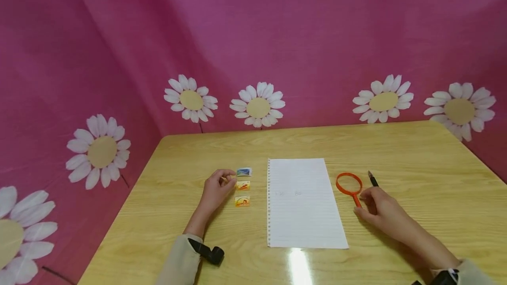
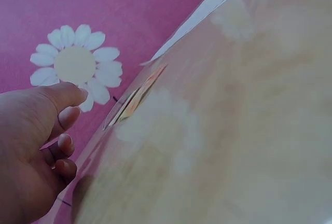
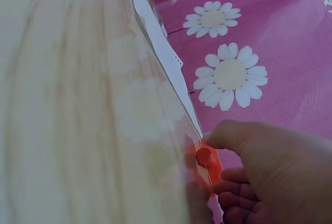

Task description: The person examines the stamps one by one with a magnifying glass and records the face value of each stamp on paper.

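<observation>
the step seems to be taking up the magnifying glass (image 1: 352,193), lying right of the paper (image 1: 305,219) on the tabletop (image 1: 158,214); the fingers of the right hand (image 1: 382,212) flank its handle (image 1: 357,201), though i cannot tell if they grip. those of the left hand (image 1: 215,191), loosely bent, hold nothing beside three small cards (image 1: 243,185). lifting calls for a firm pinch.

Glossy wood-grain table (image 1: 301,145), plastic magnifier (image 1: 354,194)

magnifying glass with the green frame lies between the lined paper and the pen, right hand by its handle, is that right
Not quite: the frame isn't green. The head view shows the magnifying glass is red-orange; it does lie between the lined paper and the pen, with the right hand by its handle.
</observation>
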### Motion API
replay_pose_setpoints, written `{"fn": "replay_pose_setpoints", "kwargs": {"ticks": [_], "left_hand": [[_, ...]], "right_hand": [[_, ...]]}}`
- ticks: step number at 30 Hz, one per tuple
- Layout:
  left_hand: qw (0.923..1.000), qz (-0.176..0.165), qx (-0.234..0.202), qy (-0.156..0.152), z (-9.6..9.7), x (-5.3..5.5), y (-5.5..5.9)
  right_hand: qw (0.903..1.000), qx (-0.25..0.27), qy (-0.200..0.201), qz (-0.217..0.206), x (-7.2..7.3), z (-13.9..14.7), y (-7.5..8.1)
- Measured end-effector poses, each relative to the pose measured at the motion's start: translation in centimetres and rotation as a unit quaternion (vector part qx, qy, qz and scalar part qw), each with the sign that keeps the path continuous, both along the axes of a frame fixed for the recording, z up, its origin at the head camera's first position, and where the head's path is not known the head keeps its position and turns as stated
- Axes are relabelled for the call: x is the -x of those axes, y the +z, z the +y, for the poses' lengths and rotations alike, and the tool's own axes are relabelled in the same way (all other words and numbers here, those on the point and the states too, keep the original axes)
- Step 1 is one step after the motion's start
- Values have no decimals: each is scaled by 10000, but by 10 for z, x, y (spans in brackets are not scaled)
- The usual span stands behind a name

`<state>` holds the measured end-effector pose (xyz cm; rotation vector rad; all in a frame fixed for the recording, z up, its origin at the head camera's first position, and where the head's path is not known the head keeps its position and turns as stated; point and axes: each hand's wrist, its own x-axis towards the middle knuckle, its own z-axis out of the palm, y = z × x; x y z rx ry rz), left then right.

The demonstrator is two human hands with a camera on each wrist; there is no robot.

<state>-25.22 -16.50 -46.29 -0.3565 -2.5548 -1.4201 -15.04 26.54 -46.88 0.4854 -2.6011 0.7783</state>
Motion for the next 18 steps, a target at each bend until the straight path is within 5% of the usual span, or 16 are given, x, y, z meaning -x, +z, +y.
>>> {"fn": "replay_pose_setpoints", "kwargs": {"ticks": [6, 18], "left_hand": [[9998, -40, 194, 93, -1, 18, -1], [9992, -91, 387, -20, 1, 35, -3]], "right_hand": [[10000, -33, 65, 30, -2, -4, 0], [9998, -35, -43, -196, -6, -6, 3]]}}
